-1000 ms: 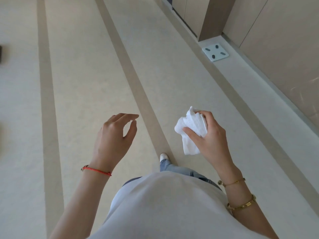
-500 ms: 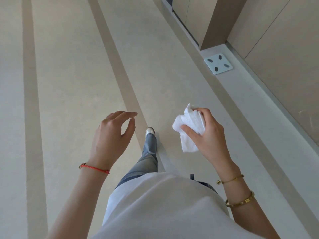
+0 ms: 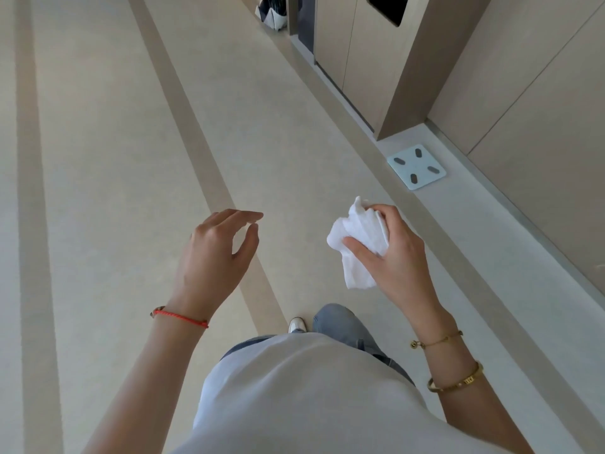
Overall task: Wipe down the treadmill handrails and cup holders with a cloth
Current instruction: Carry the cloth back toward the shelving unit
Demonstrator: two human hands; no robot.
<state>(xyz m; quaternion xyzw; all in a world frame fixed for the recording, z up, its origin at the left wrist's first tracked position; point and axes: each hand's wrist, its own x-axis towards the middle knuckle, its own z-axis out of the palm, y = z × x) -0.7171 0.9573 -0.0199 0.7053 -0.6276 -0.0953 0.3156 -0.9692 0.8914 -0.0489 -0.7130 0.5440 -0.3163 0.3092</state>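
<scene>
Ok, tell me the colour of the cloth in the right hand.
White; the cloth, bunched in the right hand, shows in the head view.

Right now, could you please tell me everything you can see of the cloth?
The cloth is plain white, soft-looking fabric, crumpled into a loose wad with folds and a tail hanging below. The right hand holds it in the air above the floor, thumb pressed across its front and fingers curled round its back. It touches nothing else; the left hand is apart from it and holds nothing. No stains show on it.
</scene>
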